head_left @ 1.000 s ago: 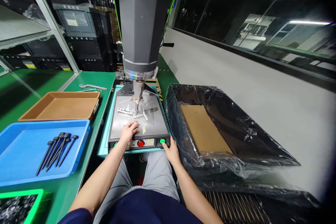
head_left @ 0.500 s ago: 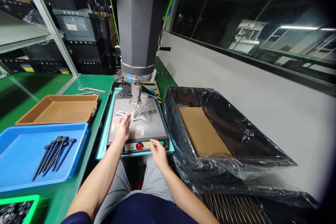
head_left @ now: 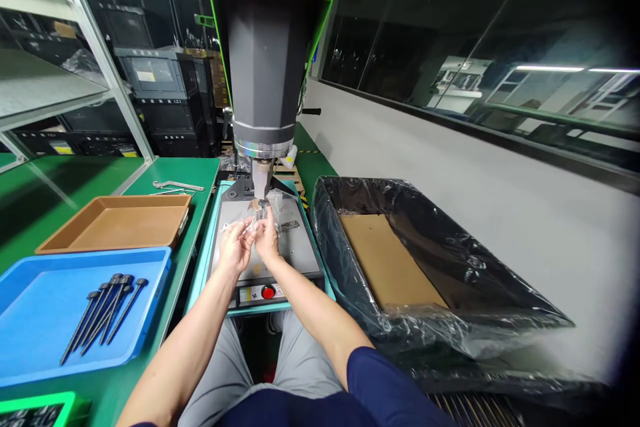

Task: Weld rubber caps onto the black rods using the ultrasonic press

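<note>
Both my hands are over the metal base plate point(head_left: 295, 250) of a press machine, just below its grey head point(head_left: 263, 67) and narrow tip point(head_left: 261, 181). My left hand point(head_left: 234, 245) has its fingers closed around a small clear plastic piece point(head_left: 249, 223). My right hand point(head_left: 266, 238) reaches in beside it, fingers pinched on the same clear piece near the fixture under the tip. The two hands touch. A red button point(head_left: 269, 292) sits on the machine's front panel, below my wrists.
A blue tray point(head_left: 45, 293) with several black pins point(head_left: 103, 310) lies at my left, a brown tray point(head_left: 115, 221) behind it. A wrench point(head_left: 177, 185) lies on the green bench. A box lined with black plastic point(head_left: 425, 267), cardboard inside, stands at my right.
My right hand left the front panel and came up to the fixture beside my left hand. My left hand moved from the plate's front toward the tip and took up the clear piece.
</note>
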`<state>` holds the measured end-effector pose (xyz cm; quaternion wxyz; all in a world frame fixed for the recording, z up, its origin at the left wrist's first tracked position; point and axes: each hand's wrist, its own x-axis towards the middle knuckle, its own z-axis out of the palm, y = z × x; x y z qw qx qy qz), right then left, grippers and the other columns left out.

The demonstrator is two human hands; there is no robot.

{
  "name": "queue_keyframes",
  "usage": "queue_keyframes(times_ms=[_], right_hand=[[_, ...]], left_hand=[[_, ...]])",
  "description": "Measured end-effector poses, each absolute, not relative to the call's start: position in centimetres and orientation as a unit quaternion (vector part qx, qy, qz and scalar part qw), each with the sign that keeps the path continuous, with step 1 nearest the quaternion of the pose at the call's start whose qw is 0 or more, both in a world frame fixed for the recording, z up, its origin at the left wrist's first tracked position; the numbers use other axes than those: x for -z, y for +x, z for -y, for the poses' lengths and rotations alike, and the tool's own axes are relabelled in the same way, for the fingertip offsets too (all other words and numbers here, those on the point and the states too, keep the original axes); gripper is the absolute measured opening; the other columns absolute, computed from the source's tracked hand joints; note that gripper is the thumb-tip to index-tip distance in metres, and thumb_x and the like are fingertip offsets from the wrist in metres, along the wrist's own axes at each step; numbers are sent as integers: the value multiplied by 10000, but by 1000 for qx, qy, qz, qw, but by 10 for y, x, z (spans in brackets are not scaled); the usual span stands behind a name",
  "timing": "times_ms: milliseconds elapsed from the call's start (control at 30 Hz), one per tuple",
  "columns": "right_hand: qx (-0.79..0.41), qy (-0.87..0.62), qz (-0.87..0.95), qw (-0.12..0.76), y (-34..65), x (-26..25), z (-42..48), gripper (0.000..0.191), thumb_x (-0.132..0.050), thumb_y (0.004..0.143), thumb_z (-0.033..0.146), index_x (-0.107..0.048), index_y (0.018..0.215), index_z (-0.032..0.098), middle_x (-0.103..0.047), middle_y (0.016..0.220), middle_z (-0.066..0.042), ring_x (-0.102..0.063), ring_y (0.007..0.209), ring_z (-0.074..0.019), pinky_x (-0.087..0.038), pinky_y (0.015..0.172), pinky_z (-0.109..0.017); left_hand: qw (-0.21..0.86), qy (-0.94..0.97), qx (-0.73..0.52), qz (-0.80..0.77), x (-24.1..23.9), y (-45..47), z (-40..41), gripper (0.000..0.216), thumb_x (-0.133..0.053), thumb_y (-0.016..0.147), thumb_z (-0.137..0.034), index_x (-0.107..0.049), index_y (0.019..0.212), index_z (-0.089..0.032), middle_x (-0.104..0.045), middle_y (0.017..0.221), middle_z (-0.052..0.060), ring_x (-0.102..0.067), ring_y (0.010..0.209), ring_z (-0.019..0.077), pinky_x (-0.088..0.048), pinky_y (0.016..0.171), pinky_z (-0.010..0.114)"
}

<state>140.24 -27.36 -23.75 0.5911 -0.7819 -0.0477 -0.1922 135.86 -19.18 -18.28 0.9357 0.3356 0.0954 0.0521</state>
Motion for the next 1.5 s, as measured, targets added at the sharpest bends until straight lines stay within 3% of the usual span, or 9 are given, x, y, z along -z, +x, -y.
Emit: queue_keyframes(times_ms=[67, 233, 533, 667, 867, 1033, 1167, 1333, 1500], right_hand=[[250, -779, 8, 575, 1409, 234, 281, 498, -393, 917, 247, -434, 1407, 165, -644, 941, -53, -607, 912, -184, -468, 917, -325], [308, -830, -1, 465, 1436, 217, 291, 354, -516, 888, 295, -643, 1187, 155, -554, 1143, -144, -514, 1126, -243, -391, 1029, -360], [270, -875, 55, 399, 1455, 185, 303, 162, -611, 852, 312, -684, 906, 178, -615, 1103, -126, -507, 1109, -266, -374, 1018, -395], [247, -845, 51, 472, 1423, 188, 313, 177, -636, 818, 313, -672, 934, 184, -659, 1016, -95, -577, 1013, -241, -431, 951, -380], [37, -740, 96, 665, 1333, 214, 328, 269, -718, 719, 357, -669, 917, 181, -694, 834, -35, -631, 743, -178, -509, 735, -312], [67, -752, 124, 644, 1296, 209, 333, 337, -787, 677, 364, -666, 943, 196, -689, 849, -19, -533, 559, -109, -459, 576, -260], [113, -759, 141, 625, 1293, 201, 333, 322, -800, 676, 361, -661, 918, 200, -672, 836, -14, -546, 600, -119, -468, 622, -274], [63, -671, 123, 729, 1293, 202, 323, 343, -820, 649, 391, -639, 871, 202, -670, 816, -22, -595, 681, -149, -506, 660, -288], [-14, -560, 70, 825, 1295, 202, 320, 411, -796, 681, 457, -650, 964, 198, -680, 859, -31, -593, 681, -133, -496, 607, -257]], left_hand=[[935, 339, -53, -90, 183, 1358, 191, 168, -736, 718, -161, -573, 756, -147, -726, 931, 83, -723, 740, 172, -576, 598, 218], [933, 345, -50, -92, 185, 1360, 192, 194, -750, 704, -163, -571, 778, -155, -734, 921, 77, -718, 696, 166, -569, 570, 218], [926, 361, -60, -97, 182, 1372, 189, 239, -767, 669, -179, -558, 783, -155, -727, 908, 62, -709, 694, 155, -547, 552, 210], [919, 370, -75, -112, 184, 1373, 188, 235, -760, 671, -187, -553, 779, -160, -720, 921, 57, -705, 706, 145, -545, 560, 203], [906, 399, -59, -132, 208, 1365, 182, 245, -773, 649, -177, -557, 765, -161, -701, 838, 31, -681, 671, 121, -519, 537, 172], [874, 435, -24, -217, 233, 1350, 172, 214, -755, 707, -197, -572, 813, -162, -691, 854, 53, -684, 688, 132, -525, 556, 195], [828, 503, 17, -247, 246, 1316, 171, 237, -782, 682, -211, -611, 834, -147, -696, 890, 92, -674, 723, 150, -527, 598, 227], [728, 681, -84, -10, 241, 1271, 180, 323, -786, 683, -286, -696, 974, -177, -702, 1082, 87, -659, 935, 191, -522, 844, 307], [701, 710, -48, 47, 228, 1259, 182, 237, -725, 777, -343, -732, 949, -180, -733, 839, 44, -647, 730, 165, -516, 744, 297]])
